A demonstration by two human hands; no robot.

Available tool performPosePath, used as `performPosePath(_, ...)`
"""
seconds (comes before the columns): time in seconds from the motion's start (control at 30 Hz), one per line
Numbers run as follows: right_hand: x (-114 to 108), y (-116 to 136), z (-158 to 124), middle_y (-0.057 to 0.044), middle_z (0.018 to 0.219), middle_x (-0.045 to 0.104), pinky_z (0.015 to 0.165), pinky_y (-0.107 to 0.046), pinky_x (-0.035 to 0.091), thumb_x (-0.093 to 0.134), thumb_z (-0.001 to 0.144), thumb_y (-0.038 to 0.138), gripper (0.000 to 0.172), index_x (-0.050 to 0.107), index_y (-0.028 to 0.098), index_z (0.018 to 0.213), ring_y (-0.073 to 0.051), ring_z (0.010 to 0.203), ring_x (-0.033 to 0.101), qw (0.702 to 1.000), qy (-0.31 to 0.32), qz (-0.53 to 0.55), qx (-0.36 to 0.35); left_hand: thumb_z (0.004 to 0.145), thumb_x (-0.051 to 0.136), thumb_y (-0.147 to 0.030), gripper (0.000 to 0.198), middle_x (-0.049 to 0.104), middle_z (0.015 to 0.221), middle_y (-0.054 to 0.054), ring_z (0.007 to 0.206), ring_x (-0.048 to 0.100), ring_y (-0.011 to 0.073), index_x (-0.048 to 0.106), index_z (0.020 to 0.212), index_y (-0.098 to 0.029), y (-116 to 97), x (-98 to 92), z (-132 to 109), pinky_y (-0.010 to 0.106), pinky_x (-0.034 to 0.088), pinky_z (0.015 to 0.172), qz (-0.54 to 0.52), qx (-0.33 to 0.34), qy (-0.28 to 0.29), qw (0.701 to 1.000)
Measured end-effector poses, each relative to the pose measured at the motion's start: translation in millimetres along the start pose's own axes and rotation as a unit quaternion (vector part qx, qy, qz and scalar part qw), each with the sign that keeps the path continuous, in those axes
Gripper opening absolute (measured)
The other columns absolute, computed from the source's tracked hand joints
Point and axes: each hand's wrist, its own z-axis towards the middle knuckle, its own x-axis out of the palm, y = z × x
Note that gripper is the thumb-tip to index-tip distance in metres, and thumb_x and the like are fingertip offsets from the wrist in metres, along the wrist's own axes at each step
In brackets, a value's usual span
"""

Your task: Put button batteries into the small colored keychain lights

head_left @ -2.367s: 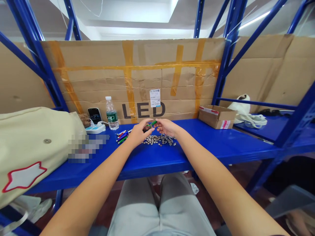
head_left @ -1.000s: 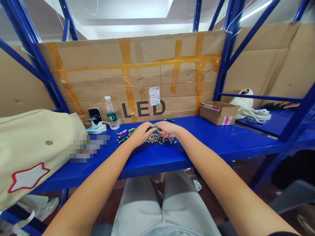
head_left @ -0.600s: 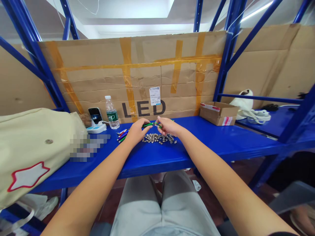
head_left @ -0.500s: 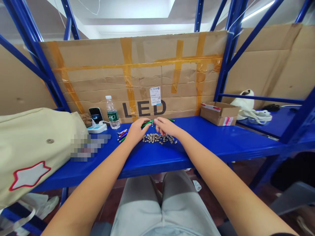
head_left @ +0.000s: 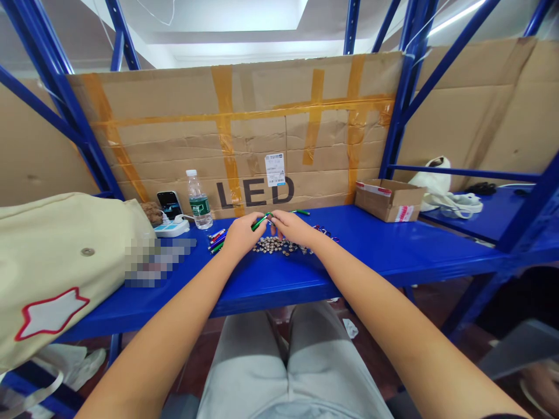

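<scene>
My left hand is closed around a slim, shiny green pen-like stick that slants up to the right. At its upper end my right hand is closed, fingertips pinched together; whatever small piece they hold is hidden. Just below both hands lies a spread pile of small silvery pieces on the blue table. Beside my left wrist are several slim coloured sticks, blue, red and green. Another green stick rests behind my right hand.
Beyond my right wrist lie small dark and coloured pieces. A water bottle, a phone and a white power strip stand at back left. A cream bag covers the left end. A cardboard box sits at right.
My hands have come closer together, with the right fingertips now against the end of the green stick. My right arm has shifted slightly left, exposing coloured pieces beyond the wrist.
</scene>
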Motion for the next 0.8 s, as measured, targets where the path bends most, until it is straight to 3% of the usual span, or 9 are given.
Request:
performPosePath(0.13, 1.0, 0.7, -0.5, 0.007, 0.058, 0.047, 0.043, -0.019, 0.033, 0.033, 0.094, 0.023, 0.015, 0.046, 0.018, 0.100, -0.008, 0.043, 0.041, 0.994, 0.021, 0.088, 0.067, 0.085, 0.050, -0.031, 0.026, 0.072, 0.097, 0.003, 0.086, 0.065, 0.0195, 0.067, 0.102, -0.022, 2.0, 1.5, 0.3, 0.029, 0.050, 0.077, -0.014, 0.010, 0.005, 1.000)
performPosePath(0.37, 2.1, 9.2, -2.9, 0.005, 0.062, 0.048, 0.052, -0.021, 0.035, 0.043, 0.092, 0.029, 0.022, 0.051, 0.015, 0.107, -0.009, 0.054, 0.044, 0.998, 0.012, 0.050, 0.043, 0.088, 0.048, -0.031, 0.025, 0.072, 0.100, 0.005, 0.092, 0.065, 0.0225, 0.067, 0.100, -0.021, 5.5, 1.9, 0.6, 0.031, 0.049, 0.081, 0.025, 0.012, 0.024, 0.999)
performPosePath(0.53, 2.3, 7.5, -3.6, 0.007, 0.058, 0.044, 0.045, -0.020, 0.033, 0.037, 0.093, 0.025, 0.025, 0.043, 0.016, 0.115, -0.009, 0.047, 0.040, 0.992, 0.039, 0.103, 0.059, 0.089, 0.047, -0.031, 0.026, 0.071, 0.102, 0.006, 0.093, 0.065, 0.0212, 0.065, 0.104, -0.020, 2.6, 0.9, 0.1, 0.031, 0.049, 0.083, 0.025, 0.035, 0.006, 0.999)
performPosePath(0.67, 0.9, 8.2, -5.5, 0.007, 0.057, 0.045, 0.042, -0.020, 0.032, 0.037, 0.093, 0.028, 0.010, 0.042, 0.019, 0.094, -0.007, 0.042, 0.038, 0.988, 0.067, 0.128, 0.063, 0.090, 0.047, -0.031, 0.026, 0.070, 0.105, 0.007, 0.095, 0.064, 0.0215, 0.064, 0.106, -0.019, 0.4, -0.1, -0.5, 0.032, 0.049, 0.084, 0.024, 0.048, -0.008, 0.999)
performPosePath(0.8, 0.1, 8.8, -6.1, 0.006, 0.056, 0.041, 0.044, -0.021, 0.033, 0.034, 0.094, 0.031, 0.021, 0.036, 0.021, 0.075, -0.007, 0.043, 0.038, 0.988, 0.087, 0.121, 0.048, 0.092, 0.045, -0.032, 0.027, 0.069, 0.106, 0.007, 0.097, 0.064, 0.0210, 0.064, 0.106, -0.019, -0.3, -0.8, -1.0, 0.032, 0.048, 0.086, 0.021, 0.056, -0.011, 0.998)
